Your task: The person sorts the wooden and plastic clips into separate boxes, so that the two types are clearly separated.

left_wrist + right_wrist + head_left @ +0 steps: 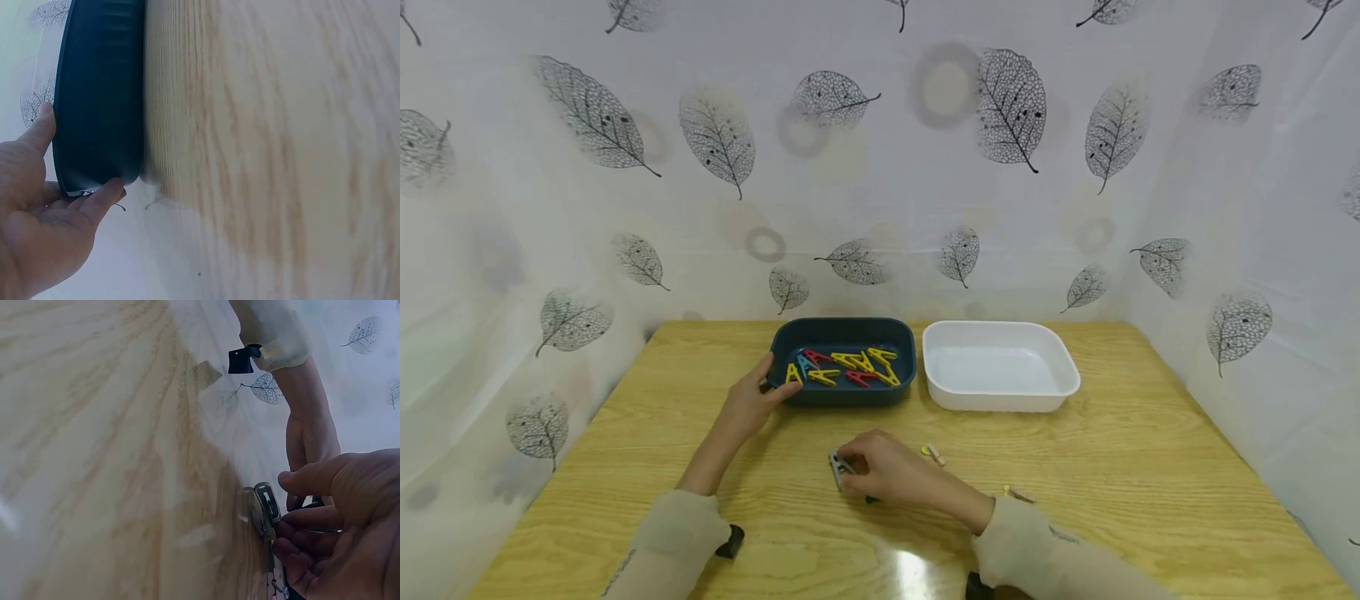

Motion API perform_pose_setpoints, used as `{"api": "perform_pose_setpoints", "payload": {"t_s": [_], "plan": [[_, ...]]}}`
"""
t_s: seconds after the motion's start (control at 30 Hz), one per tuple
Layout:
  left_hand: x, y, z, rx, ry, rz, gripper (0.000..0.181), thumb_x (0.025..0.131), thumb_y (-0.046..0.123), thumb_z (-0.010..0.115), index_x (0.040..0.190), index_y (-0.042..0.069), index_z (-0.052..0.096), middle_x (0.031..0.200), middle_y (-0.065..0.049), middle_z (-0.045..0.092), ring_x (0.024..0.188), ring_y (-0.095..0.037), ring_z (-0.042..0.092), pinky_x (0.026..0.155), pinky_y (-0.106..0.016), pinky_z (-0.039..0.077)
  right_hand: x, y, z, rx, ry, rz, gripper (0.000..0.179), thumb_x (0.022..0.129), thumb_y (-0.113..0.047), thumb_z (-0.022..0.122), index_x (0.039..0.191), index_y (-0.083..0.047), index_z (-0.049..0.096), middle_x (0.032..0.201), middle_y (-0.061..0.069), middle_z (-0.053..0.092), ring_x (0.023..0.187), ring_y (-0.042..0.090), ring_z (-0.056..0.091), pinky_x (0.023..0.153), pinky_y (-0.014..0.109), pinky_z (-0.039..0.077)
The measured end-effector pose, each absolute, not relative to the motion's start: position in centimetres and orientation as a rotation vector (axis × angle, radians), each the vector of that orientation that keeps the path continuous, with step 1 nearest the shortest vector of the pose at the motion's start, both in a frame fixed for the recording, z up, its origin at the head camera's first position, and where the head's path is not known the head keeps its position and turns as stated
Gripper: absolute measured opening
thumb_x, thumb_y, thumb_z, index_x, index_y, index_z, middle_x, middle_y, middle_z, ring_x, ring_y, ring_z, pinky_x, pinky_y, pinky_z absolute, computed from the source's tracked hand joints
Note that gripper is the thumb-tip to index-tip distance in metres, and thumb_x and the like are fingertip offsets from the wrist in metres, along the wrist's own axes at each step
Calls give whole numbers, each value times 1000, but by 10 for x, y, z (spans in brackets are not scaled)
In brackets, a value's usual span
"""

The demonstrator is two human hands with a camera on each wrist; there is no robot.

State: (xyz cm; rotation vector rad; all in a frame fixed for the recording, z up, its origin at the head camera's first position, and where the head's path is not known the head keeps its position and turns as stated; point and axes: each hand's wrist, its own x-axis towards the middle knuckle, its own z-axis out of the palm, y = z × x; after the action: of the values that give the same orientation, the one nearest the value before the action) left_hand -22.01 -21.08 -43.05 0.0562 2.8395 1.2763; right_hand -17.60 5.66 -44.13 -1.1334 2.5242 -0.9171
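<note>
My left hand (pixel 748 404) grips the front left corner of a dark blue plastic box (pixel 842 398), thumb on its front wall and fingers at its side. Several yellow, red and blue clothespins (pixel 823 377) lie inside. In the left wrist view the box's dark wall (pixel 100 94) rises beside the fingers. My right hand (pixel 887 468) is low over the table, its thumb and forefinger at a grey metallic clip (pixel 837 469). The right wrist view shows this clip (pixel 267 503) at the fingertips, close to the tabletop. A small dark green thing (pixel 872 500) is partly hidden beneath the right hand.
To the right of the blue box stands a white box (pixel 1000 402). On the table (pixel 1120 467) are a small pale and yellow clip (pixel 934 454) and, farther right, a thin yellow-ended dark item (pixel 1017 495). A leaf-patterned sheet (pixel 880 183) surrounds the back and sides.
</note>
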Motion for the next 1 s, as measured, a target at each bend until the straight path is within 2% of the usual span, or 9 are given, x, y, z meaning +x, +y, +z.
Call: {"api": "perform_pose_setpoints", "payload": {"t_s": [0.27,0.47,0.67,1.0], "plan": [[-221,-211,-431,59,2840,1269,91,103,42,65,163,-4,13,166,-28,16,147,-48,33,119,-56,31,-176,49,-448,-1184,2593,-875,36,88,-20,83,118,-3,76,94,-3,69,83,4,53,83,24,47],[-221,-212,-432,63,2840,1273,92,103,43,64,163,-4,13,167,-27,16,147,-47,33,119,-56,31,-174,43,-449,-1157,2672,-801,35,85,-27,85,113,-7,78,87,-7,66,80,4,51,77,22,46],[-221,-212,-432,59,2839,1276,93,102,45,64,163,-4,14,167,-28,16,147,-47,32,119,-56,31,-173,38,-447,-1139,2730,-686,41,84,-36,86,114,-9,79,89,-8,66,80,4,52,71,20,44],[-221,-211,-432,40,2843,1270,91,102,41,66,163,-4,14,166,-28,18,148,-47,31,120,-56,28,-167,32,-445,-1133,2764,-595,38,84,-31,85,114,-9,78,91,-5,65,81,6,53,72,21,45]]}}
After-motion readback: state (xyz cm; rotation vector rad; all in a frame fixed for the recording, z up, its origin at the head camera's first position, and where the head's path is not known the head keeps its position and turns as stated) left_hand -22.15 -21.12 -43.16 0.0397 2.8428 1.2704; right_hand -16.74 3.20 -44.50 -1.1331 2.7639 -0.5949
